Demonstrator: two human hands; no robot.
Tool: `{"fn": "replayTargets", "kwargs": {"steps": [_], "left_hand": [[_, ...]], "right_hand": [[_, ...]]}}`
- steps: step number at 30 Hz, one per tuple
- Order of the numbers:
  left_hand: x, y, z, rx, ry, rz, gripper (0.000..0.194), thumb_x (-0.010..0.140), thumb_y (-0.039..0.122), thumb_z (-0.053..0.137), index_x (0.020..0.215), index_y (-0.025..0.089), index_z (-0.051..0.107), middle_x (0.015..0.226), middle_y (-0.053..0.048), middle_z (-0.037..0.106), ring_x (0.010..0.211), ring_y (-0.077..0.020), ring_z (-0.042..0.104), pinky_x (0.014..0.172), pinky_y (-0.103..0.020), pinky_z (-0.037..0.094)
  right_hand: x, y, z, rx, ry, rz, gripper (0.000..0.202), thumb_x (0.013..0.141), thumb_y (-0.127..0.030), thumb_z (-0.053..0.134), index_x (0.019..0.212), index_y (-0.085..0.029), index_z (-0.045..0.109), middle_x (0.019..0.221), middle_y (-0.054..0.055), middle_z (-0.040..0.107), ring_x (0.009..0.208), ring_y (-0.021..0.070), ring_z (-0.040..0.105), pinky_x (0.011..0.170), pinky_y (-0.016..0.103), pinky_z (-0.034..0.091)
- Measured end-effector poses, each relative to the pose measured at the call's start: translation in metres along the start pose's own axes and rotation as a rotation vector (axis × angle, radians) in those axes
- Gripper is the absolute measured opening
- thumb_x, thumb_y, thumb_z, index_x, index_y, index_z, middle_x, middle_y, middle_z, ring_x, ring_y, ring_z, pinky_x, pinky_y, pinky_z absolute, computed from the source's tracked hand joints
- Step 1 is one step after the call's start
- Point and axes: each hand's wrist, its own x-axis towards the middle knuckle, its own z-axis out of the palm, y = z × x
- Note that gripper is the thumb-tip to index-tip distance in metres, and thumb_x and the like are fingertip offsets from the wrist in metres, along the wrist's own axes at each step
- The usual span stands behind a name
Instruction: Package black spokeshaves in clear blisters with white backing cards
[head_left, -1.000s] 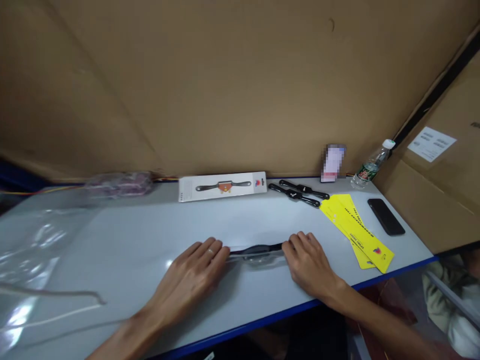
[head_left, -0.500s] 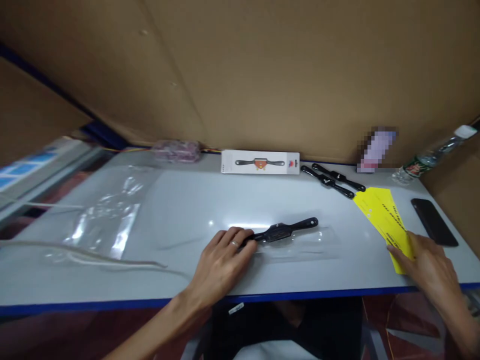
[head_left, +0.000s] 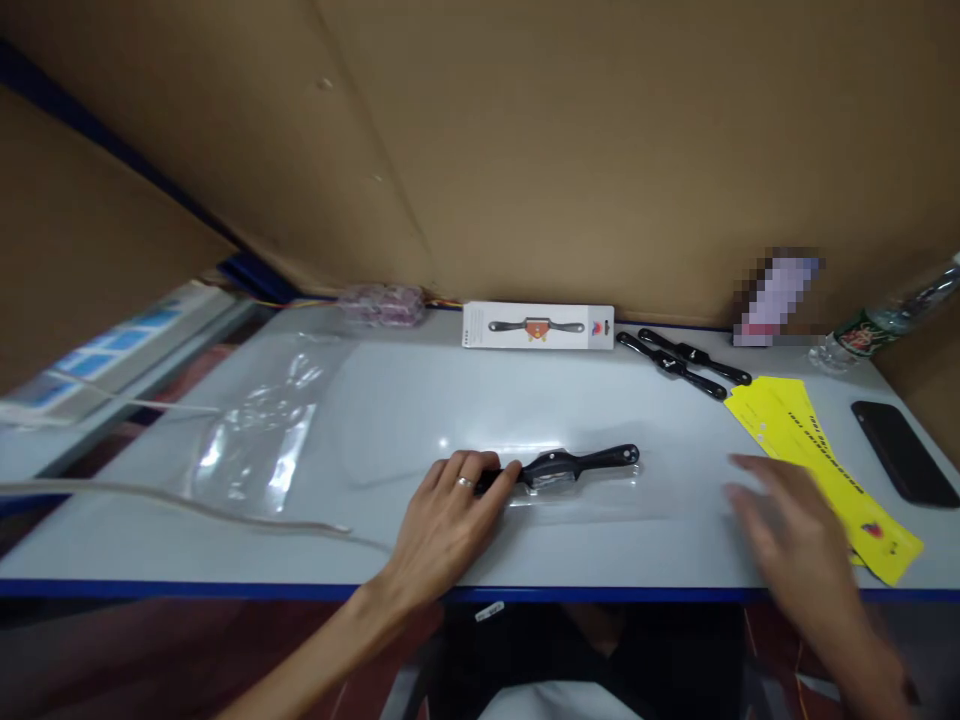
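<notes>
At the middle of the table, my left hand (head_left: 457, 510) is closed around one handle of a black spokeshave (head_left: 555, 467). A clear plastic sleeve (head_left: 622, 503) lies under the spokeshave. My right hand (head_left: 799, 540), slightly blurred, is over the table between that sleeve and the yellow cards (head_left: 825, 450); its thumb and fingers are apart with nothing between them. The cards are fanned out, printed with "WOODWORKING TOOL". Two more black spokeshaves (head_left: 682, 362) lie side by side behind the cards.
Against the back panel stands a white box (head_left: 538, 326) picturing a spokeshave, near a pinkish wrapped bundle (head_left: 382, 305). Clear plastic bags (head_left: 255, 440) and a pale cable (head_left: 187, 501) lie at left. A dark phone (head_left: 904, 453) and a water bottle (head_left: 870, 330) are at right.
My right hand has let go of the yellow cards and moved left. One card now sticks out toward the front right. The spokeshave has rolled slightly in my left hand.
</notes>
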Motion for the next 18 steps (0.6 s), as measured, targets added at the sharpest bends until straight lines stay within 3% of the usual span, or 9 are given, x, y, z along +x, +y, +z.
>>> {"fn": "replayTargets", "kwargs": {"steps": [3,5,9,11,14,18], "left_hand": [[0.005,0.004,-0.003,0.057,-0.030,0.017,0.047,0.086,-0.004,0.049,0.119,0.021,0.070,0.108,-0.013,0.066,0.095,-0.0268,0.060,0.080,-0.039,0.051],[0.007,0.008,-0.004,0.044,-0.052,0.005,0.049,0.085,-0.005,0.049,0.120,0.023,0.069,0.110,-0.013,0.066,0.097,-0.0269,0.059,0.082,-0.039,0.051],[0.007,0.013,-0.001,-0.023,-0.054,-0.069,0.041,0.090,-0.001,0.048,0.121,0.020,0.066,0.107,-0.013,0.065,0.095,-0.0269,0.059,0.081,-0.040,0.051],[0.006,0.012,0.000,-0.060,-0.019,-0.101,0.033,0.094,0.003,0.048,0.120,0.017,0.063,0.107,-0.013,0.065,0.096,-0.0273,0.058,0.082,-0.041,0.051],[-0.001,0.003,-0.006,-0.201,0.024,-0.210,0.029,0.097,0.009,0.051,0.124,0.018,0.057,0.113,-0.013,0.065,0.105,-0.0284,0.059,0.088,-0.044,0.052],[-0.019,-0.004,-0.022,-0.454,0.090,-0.410,0.042,0.095,0.013,0.050,0.136,0.024,0.048,0.131,-0.012,0.060,0.125,-0.0274,0.058,0.103,-0.048,0.052]], "right_hand": [[0.015,-0.055,0.026,0.142,-0.222,-0.317,0.055,0.100,-0.033,0.057,0.154,-0.026,0.047,0.149,0.015,0.060,0.137,0.0317,0.055,0.106,0.052,0.051],[0.024,-0.072,0.040,0.111,-0.268,-0.425,0.065,0.099,-0.031,0.060,0.159,-0.022,0.040,0.149,0.017,0.059,0.136,0.0335,0.055,0.105,0.054,0.052],[0.027,-0.076,0.054,0.018,-0.136,-0.491,0.042,0.098,-0.011,0.052,0.140,-0.012,0.063,0.116,0.017,0.072,0.106,0.0311,0.063,0.089,0.048,0.056],[0.023,-0.074,0.057,-0.004,-0.044,-0.523,0.045,0.094,-0.001,0.048,0.134,-0.011,0.067,0.109,0.017,0.072,0.100,0.0301,0.061,0.083,0.045,0.055],[0.016,-0.071,0.059,-0.016,0.000,-0.550,0.058,0.088,0.007,0.044,0.139,-0.011,0.064,0.106,0.016,0.070,0.100,0.0297,0.060,0.081,0.044,0.053],[0.011,-0.071,0.062,0.018,-0.010,-0.573,0.072,0.086,0.009,0.044,0.153,-0.014,0.051,0.112,0.015,0.069,0.103,0.0298,0.059,0.085,0.045,0.051]]}}
